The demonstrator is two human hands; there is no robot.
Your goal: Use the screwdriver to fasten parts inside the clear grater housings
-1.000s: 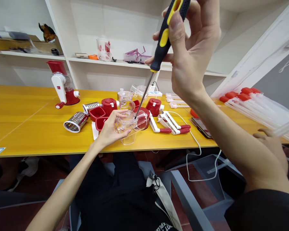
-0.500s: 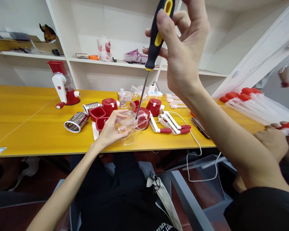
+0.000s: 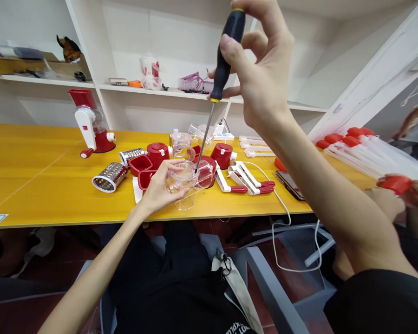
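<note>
My left hand grips a clear plastic housing and holds it steady on the yellow table near the front edge. High above it, my right hand is closed round the black and yellow handle of a screwdriver. The screwdriver's shaft slants down and its tip sits inside the clear housing.
Red cups, a steel grater drum, white and red handles, a phone with a white cable and an assembled red and white grater lie on the table. Another person's hands hold a red-capped piece at the right. Shelves stand behind.
My right hand has turned the screwdriver handle, and the yellow inlay has rotated out of sight. My left hand and the housing stay put. The other person's hands at the right have shifted.
</note>
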